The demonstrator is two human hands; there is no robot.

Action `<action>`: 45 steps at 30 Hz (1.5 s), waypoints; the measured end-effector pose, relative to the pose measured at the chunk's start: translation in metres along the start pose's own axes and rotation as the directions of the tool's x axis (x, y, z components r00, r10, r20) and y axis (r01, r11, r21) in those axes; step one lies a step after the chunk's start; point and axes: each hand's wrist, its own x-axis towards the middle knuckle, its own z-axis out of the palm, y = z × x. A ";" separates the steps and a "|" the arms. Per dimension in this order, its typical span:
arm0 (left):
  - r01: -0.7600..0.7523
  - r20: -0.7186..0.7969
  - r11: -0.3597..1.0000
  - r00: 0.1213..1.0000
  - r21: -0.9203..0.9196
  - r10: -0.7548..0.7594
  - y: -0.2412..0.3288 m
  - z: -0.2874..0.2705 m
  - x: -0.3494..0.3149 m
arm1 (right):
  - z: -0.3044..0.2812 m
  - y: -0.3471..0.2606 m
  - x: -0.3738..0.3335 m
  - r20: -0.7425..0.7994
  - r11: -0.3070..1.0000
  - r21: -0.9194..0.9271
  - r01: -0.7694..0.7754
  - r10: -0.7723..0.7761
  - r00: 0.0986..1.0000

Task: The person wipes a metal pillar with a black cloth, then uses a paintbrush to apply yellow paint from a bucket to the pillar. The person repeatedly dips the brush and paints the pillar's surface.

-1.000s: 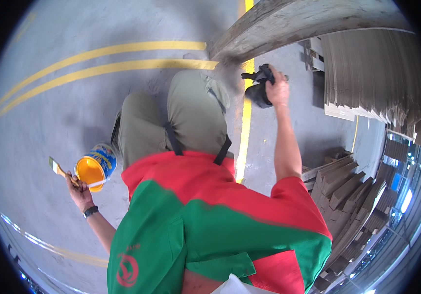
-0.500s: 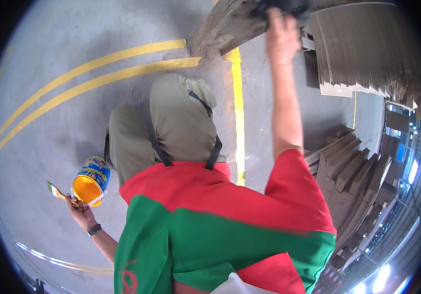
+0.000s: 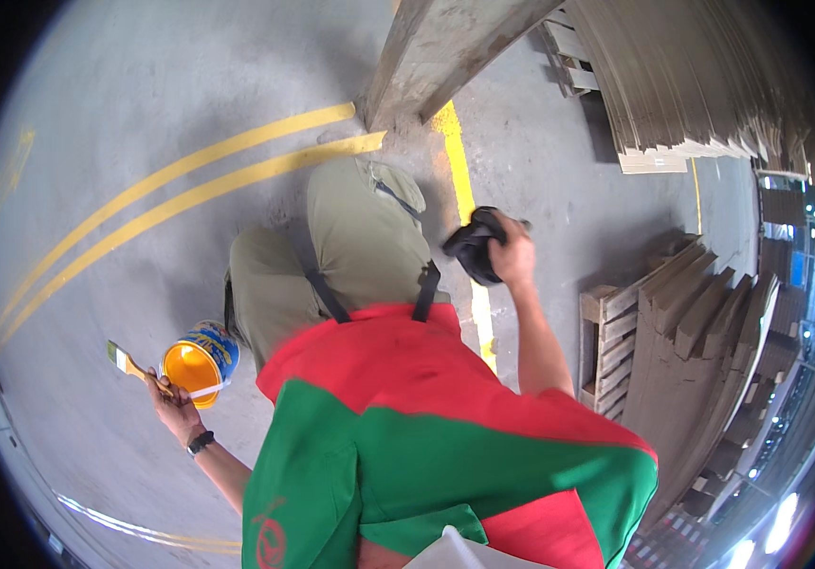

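**Tin label and red shirt emblem, neither one legible**

At 8 o'clock, a tin (image 3: 228, 364) is carrying a blue label (image 3: 219, 339) around its outer wall. Bold yellow lettering is running across the blue, with paler patches showing beside it, but the curve and small size are keeping the words from being read. At 7 o'clock, over the wearer's left side, a red ring-shaped emblem (image 3: 272, 543) is standing out on the green part of a shirt (image 3: 426, 453). The ring is enclosing a red figure, too unclear to name. Just above it, faint red marks are crossing the cloth, and they are blurring beyond reading.
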 end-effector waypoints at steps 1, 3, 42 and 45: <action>-0.014 -0.009 1.000 1.000 0.010 0.014 0.002 0.003 -0.002 | -0.016 0.014 -0.005 -0.142 0.999 0.015 0.037 -0.035 0.989; -0.044 -0.016 0.999 0.999 0.031 0.044 0.006 0.013 -0.010 | -0.046 0.048 -0.002 -0.394 0.994 0.107 0.030 0.015 0.919; -0.152 0.626 0.966 0.779 0.209 -0.013 0.142 0.298 -0.220 | -0.015 -0.203 -0.052 0.170 0.706 0.668 0.233 -0.450 0.876; -0.142 0.610 0.949 0.790 0.280 -0.062 0.152 0.305 -0.238 | -0.029 -0.218 -0.083 -0.029 0.537 0.756 0.375 -0.545 0.838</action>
